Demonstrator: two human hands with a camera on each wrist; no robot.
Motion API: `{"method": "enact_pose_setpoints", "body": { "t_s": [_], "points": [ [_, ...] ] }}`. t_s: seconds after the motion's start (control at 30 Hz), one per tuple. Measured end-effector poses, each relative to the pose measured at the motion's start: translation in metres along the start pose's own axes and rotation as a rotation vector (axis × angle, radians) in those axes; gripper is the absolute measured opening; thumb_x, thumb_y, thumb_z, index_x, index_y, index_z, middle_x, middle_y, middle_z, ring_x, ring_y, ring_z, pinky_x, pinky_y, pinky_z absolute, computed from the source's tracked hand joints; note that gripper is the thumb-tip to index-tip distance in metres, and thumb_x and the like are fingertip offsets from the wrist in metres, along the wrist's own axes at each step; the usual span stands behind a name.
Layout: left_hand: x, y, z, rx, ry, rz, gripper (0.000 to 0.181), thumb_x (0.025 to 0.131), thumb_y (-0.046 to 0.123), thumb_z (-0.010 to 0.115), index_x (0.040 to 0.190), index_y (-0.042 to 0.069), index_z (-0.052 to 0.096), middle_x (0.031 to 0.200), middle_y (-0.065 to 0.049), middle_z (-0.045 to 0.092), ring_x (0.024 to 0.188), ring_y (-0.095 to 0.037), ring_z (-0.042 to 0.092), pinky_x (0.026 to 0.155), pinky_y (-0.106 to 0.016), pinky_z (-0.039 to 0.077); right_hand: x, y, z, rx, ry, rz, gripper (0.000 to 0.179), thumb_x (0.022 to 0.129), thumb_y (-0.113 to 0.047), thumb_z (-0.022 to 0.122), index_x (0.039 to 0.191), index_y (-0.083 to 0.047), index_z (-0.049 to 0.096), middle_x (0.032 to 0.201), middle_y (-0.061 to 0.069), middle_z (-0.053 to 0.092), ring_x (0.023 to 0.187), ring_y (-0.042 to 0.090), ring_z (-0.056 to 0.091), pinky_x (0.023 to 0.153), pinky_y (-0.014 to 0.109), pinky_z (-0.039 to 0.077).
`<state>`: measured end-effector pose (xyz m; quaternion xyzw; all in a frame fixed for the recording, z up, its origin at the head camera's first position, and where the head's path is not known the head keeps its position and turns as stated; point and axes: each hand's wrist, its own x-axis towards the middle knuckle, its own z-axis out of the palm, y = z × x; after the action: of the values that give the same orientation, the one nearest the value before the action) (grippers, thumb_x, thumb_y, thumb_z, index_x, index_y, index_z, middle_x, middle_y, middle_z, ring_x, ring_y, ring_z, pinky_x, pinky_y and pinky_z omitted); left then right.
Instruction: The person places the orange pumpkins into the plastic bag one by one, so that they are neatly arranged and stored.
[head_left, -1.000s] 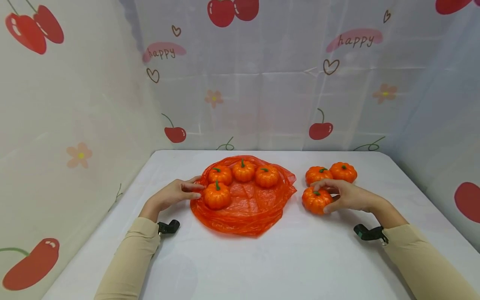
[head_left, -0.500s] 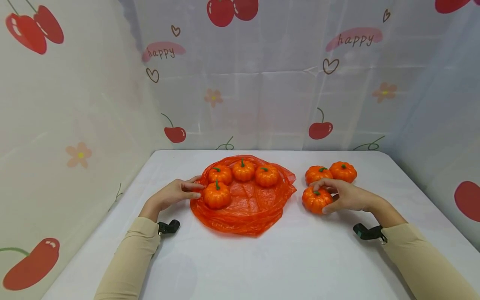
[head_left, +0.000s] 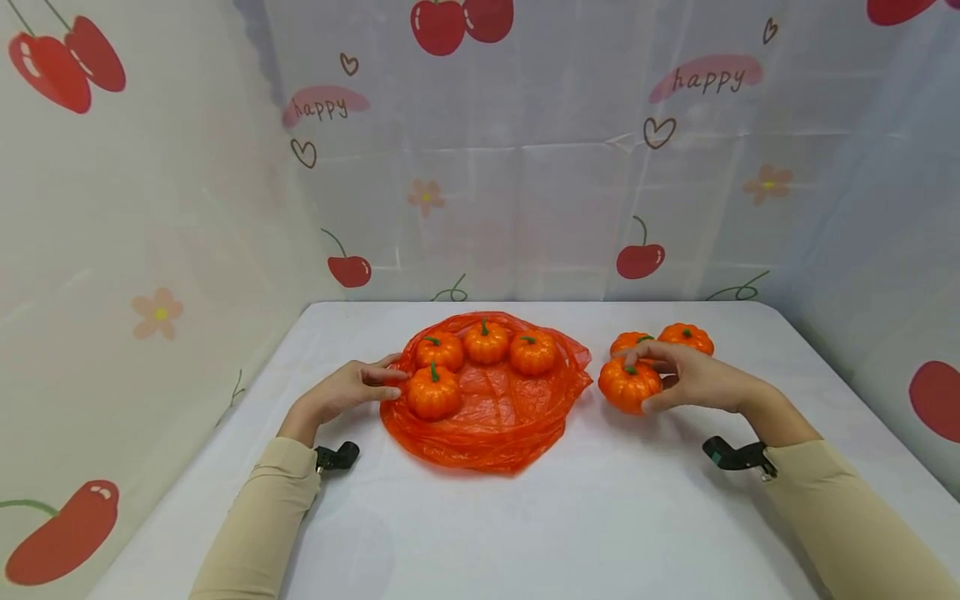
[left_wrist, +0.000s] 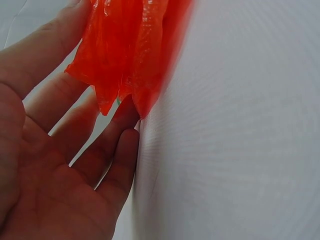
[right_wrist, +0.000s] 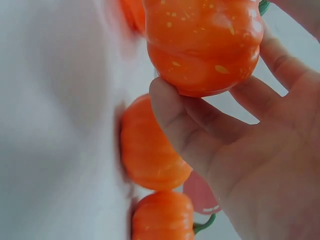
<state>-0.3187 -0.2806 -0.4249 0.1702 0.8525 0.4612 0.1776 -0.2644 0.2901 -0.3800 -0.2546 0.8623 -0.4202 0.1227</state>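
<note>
My right hand (head_left: 701,379) grips a small orange pumpkin (head_left: 628,387) with a green stem, fingers over its top and thumb at its near side. Up close in the right wrist view, the pumpkin (right_wrist: 205,45) hangs off the white surface. My left hand (head_left: 345,392) rests at the left side of a spread-out red plastic bag (head_left: 487,442), its fingers fairly straight. Folds of the bag (left_wrist: 115,50) lie against the thumb and fingertips in the left wrist view. Several pumpkins (head_left: 486,342) sit on the bag along its back and left.
Two more pumpkins stand at the back right, one (head_left: 687,337) in plain sight and one (head_left: 630,342) partly behind the right hand. The table (head_left: 480,533) has a white cover. Printed curtains (head_left: 517,208) rise behind it and at both sides.
The right hand has lifted the pumpkin off the table and brought it slightly to the left. The left hand, the bag and the pumpkins on it stay as they were.
</note>
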Motion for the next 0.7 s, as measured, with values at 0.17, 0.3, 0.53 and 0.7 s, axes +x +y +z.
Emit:
{"method": "enact_pose_setpoints", "body": {
  "t_s": [0.17, 0.3, 0.53, 0.7],
  "points": [
    [0.0, -0.002, 0.0, -0.004, 0.004, 0.003, 0.05, 0.09, 0.038, 0.08, 0.135, 0.019, 0.071, 0.17, -0.001, 0.031, 0.161, -0.033, 0.015, 0.127, -0.059, 0.022, 0.007, -0.01, 0.0, 0.024, -0.011, 0.014, 0.045, 0.084, -0.017, 0.085, 0.121, -0.017, 0.059, 0.144, 0.006, 0.054, 0.125, 0.032, 0.056, 0.098, 0.032, 0.056],
    [0.001, -0.001, 0.0, 0.004, 0.008, 0.002, 0.05, 0.09, 0.039, 0.08, 0.135, 0.02, 0.071, 0.17, -0.001, 0.032, 0.161, -0.035, 0.016, 0.127, -0.06, 0.022, 0.013, -0.018, 0.001, 0.075, -0.024, -0.008, 0.044, 0.086, -0.014, 0.083, 0.122, -0.013, 0.057, 0.146, 0.008, 0.053, 0.126, 0.029, 0.056, 0.096, 0.032, 0.058],
    [0.001, 0.0, 0.001, 0.003, 0.014, -0.005, 0.049, 0.09, 0.038, 0.08, 0.135, 0.02, 0.071, 0.169, 0.0, 0.032, 0.161, -0.034, 0.016, 0.127, -0.06, 0.02, 0.03, -0.034, 0.005, 0.121, -0.044, -0.038, 0.045, 0.086, -0.014, 0.083, 0.122, -0.013, 0.057, 0.143, 0.006, 0.055, 0.124, 0.032, 0.058, 0.094, 0.036, 0.059],
    [0.0, 0.001, 0.001, -0.005, 0.004, 0.001, 0.049, 0.09, 0.036, 0.08, 0.135, 0.019, 0.07, 0.17, -0.001, 0.032, 0.161, -0.033, 0.015, 0.127, -0.06, 0.021, 0.044, -0.039, 0.012, 0.123, -0.046, -0.067, 0.042, 0.087, -0.014, 0.083, 0.121, -0.015, 0.059, 0.14, 0.006, 0.056, 0.124, 0.037, 0.056, 0.093, 0.039, 0.06]
  ]
}}
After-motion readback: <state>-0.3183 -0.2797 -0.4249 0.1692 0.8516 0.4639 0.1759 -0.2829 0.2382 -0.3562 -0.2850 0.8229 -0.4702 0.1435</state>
